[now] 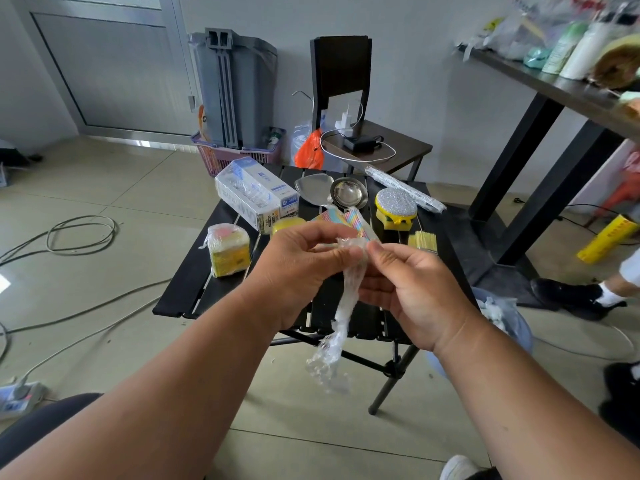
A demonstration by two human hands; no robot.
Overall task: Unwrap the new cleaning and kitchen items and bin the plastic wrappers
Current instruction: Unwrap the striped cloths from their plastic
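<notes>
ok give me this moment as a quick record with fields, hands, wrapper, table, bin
left hand: left hand pinches the wrapper at its top
right hand: right hand pinches the same wrapper
wrapper: clear plastic, twisted, hanging down over the table
still wrapped: sponge pack, box, long roll
unwrapped: scrubber, ladle
bin: blue bin right of the table, plastic inside

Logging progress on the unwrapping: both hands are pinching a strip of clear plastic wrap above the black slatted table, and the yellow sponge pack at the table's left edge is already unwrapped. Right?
Not quite. The head view shows the yellow sponge pack still wrapped in plastic; the rest holds.
</notes>
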